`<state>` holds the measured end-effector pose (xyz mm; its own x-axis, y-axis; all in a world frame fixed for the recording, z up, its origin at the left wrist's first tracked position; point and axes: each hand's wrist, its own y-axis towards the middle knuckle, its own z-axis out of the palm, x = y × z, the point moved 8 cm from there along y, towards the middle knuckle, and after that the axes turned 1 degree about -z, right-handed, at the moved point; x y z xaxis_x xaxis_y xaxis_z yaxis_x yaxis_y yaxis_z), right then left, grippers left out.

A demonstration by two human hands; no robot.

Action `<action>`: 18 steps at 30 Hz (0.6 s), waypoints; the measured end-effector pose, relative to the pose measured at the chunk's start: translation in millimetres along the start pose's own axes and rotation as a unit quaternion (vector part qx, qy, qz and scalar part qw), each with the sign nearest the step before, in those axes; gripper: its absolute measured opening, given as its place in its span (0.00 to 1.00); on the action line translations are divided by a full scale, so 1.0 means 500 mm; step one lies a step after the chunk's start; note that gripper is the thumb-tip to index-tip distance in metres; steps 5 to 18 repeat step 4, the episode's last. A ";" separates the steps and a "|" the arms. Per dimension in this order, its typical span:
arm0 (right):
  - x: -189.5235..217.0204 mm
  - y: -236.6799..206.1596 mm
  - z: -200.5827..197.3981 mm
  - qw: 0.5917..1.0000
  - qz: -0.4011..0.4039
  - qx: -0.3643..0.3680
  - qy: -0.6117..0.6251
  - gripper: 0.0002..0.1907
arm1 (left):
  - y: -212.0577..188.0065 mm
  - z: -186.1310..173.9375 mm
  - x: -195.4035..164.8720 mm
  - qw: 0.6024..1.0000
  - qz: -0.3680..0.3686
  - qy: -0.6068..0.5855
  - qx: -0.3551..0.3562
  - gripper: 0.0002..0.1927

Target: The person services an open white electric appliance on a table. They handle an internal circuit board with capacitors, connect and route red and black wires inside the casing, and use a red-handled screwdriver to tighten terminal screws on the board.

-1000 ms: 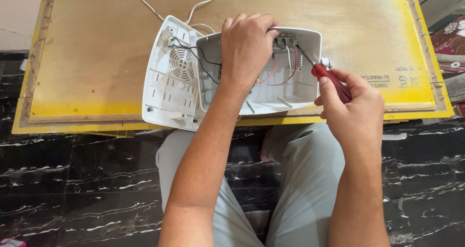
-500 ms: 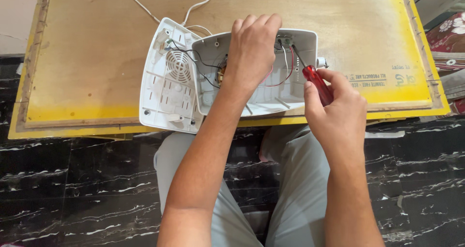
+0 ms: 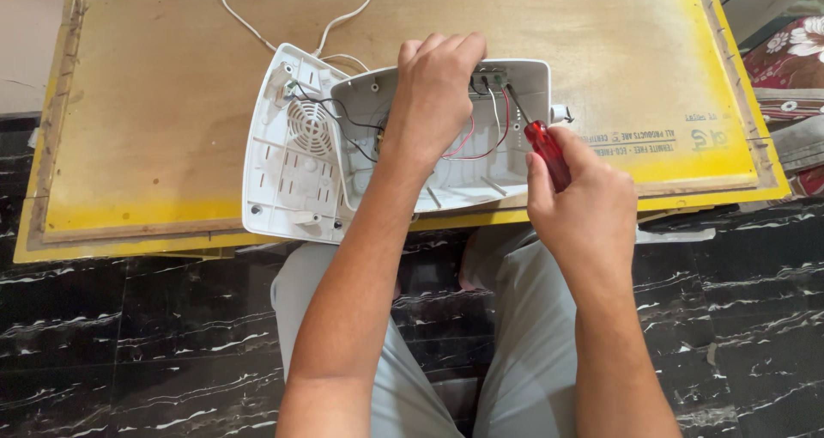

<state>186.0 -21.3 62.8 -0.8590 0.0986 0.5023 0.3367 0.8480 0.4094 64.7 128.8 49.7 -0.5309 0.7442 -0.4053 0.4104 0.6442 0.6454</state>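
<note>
Here, at the near edge of the wooden table: an opened white plastic housing, its 2 halves side by side, the back cover with a round vent grille lying to the left. Left hand laid over the top of the deeper half, fingers curled down over the far wall, clamping it steady. Right hand wrapped tight around the red-handled screwdriver, shaft angled up and left into the far right corner of the housing, near the red, white and black wires. Tip hidden against the terminal strip; cannot tell whether seated in a screw head. White cord looping away across the table behind.

Judging from this: best to keep the shaft in line with the screw rather than slanted, to press down firmly before turning so the tip does not slip out onto the wires, and to keep the left palm bearing down, since the housing overhangs the table edge and could tip toward the lap. Slow turns, with the loose wires held clear of the blade.
</note>
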 end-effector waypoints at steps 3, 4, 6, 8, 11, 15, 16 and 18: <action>0.001 0.001 0.003 1.000 0.013 0.004 0.004 0.16 | 0.000 0.002 0.003 1.000 0.001 -0.003 -0.001 0.09; -0.002 0.002 0.003 1.000 0.020 0.010 0.003 0.16 | 0.001 0.003 0.003 1.000 0.003 -0.003 -0.002 0.10; -0.002 0.002 0.003 1.000 0.020 0.010 0.003 0.16 | 0.001 0.003 0.003 1.000 0.003 -0.003 -0.002 0.10; -0.002 0.002 0.003 1.000 0.020 0.010 0.003 0.16 | 0.001 0.003 0.003 1.000 0.003 -0.003 -0.002 0.10; -0.002 0.002 0.003 1.000 0.020 0.010 0.003 0.16 | 0.001 0.003 0.003 1.000 0.003 -0.003 -0.002 0.10; -0.002 0.002 0.003 1.000 0.020 0.010 0.003 0.16 | 0.001 0.003 0.003 1.000 0.003 -0.003 -0.002 0.10; -0.002 0.002 0.003 1.000 0.020 0.010 0.003 0.16 | 0.001 0.003 0.003 1.000 0.003 -0.003 -0.002 0.10; -0.002 0.002 0.003 1.000 0.020 0.010 0.003 0.16 | 0.001 0.003 0.003 1.000 0.003 -0.003 -0.002 0.10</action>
